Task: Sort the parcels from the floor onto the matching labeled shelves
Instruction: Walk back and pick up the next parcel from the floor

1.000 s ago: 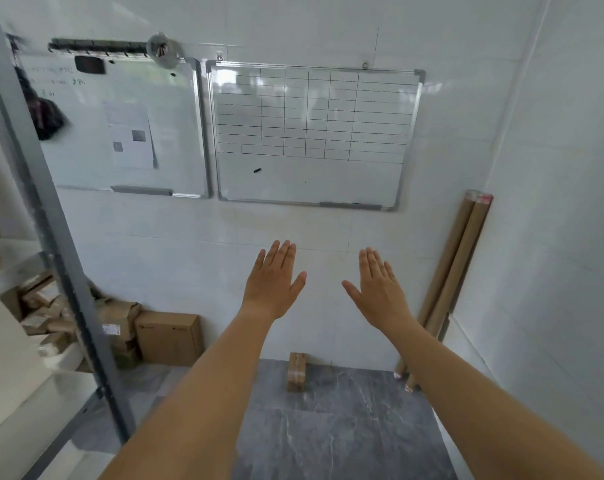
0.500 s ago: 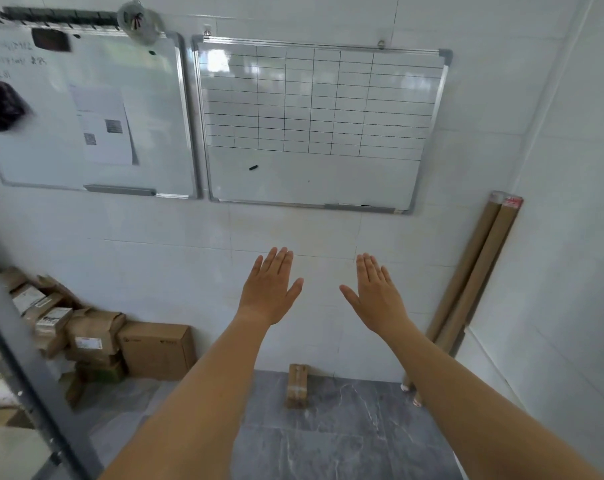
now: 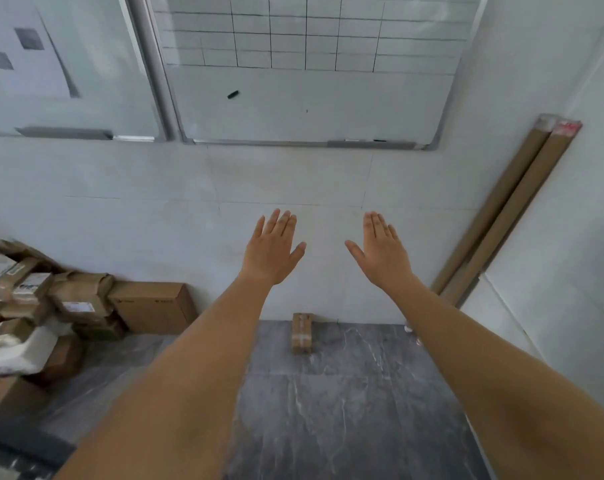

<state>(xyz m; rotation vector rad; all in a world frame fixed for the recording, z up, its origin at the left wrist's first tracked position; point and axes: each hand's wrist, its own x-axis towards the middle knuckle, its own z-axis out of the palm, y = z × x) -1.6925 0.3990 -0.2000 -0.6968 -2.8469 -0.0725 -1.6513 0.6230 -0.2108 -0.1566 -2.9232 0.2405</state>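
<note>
A small taped brown parcel (image 3: 301,333) lies alone on the grey floor against the white wall, straight ahead. Both my arms reach forward above it. My left hand (image 3: 271,252) is held flat with its fingers apart and holds nothing. My right hand (image 3: 381,252) is the same, flat and empty. Both hands hover well above the parcel, one on each side of it. A heap of cardboard parcels (image 3: 34,306) is stacked in the left corner, with one large brown box (image 3: 155,306) at its right end. No shelf is in view.
Two whiteboards (image 3: 307,81) hang on the wall ahead. Two long cardboard tubes (image 3: 504,213) lean in the right corner. A white foam piece (image 3: 20,351) lies on the parcel heap. The right wall stands close by.
The view has swung down and moved closer to the wall. The metal shelf upright at the left has left the frame. Both hands stay flat and empty.
</note>
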